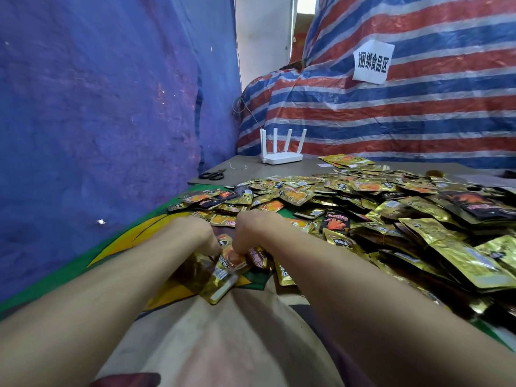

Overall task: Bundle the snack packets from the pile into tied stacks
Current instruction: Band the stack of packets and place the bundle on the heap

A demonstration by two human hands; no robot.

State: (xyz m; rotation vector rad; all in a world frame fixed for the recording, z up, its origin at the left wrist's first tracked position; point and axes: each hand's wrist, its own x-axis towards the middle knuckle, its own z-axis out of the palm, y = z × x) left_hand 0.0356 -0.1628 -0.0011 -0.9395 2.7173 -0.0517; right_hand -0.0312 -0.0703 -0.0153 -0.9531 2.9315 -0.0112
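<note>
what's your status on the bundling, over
Both left hand and right hand grip the packet stack. Loose pile at right. Nothing in the way.

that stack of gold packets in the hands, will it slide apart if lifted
Likely slippery: the stack of packets has glossy foil faces and its lower packets fan out of line. Probably light and floppy, as each looks thin and flat. Both the left hand and right hand pinch it, which suggests it needs holding.

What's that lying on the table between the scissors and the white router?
A short loose piece of white string, between the scissors and the router, in the head view.
</note>
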